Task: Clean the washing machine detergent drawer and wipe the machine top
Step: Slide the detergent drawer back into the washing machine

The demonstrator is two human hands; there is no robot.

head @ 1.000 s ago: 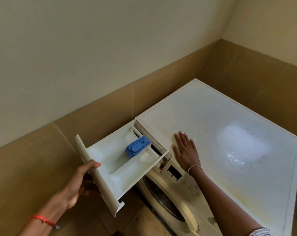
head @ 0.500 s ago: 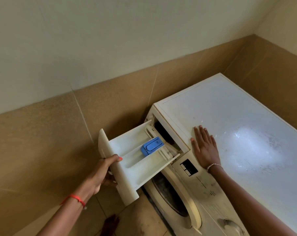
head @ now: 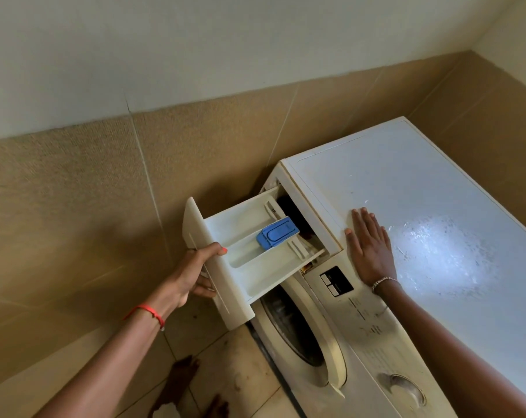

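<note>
Tan tiled walls (head: 74, 206) under pale paint are meeting in a corner, with the white washing machine (head: 361, 333) standing in it, its machine top (head: 430, 182) catching a bright glare. The detergent drawer (head: 240, 227) is sticking far out of its slot, carrying a blue insert (head: 277, 235) in its middle compartment. The left hand (head: 195, 276) is gripping the drawer's front panel, thumb curled over its edge, while the right hand (head: 371, 251) is lying flat on the top, fingers straight and together.
</note>
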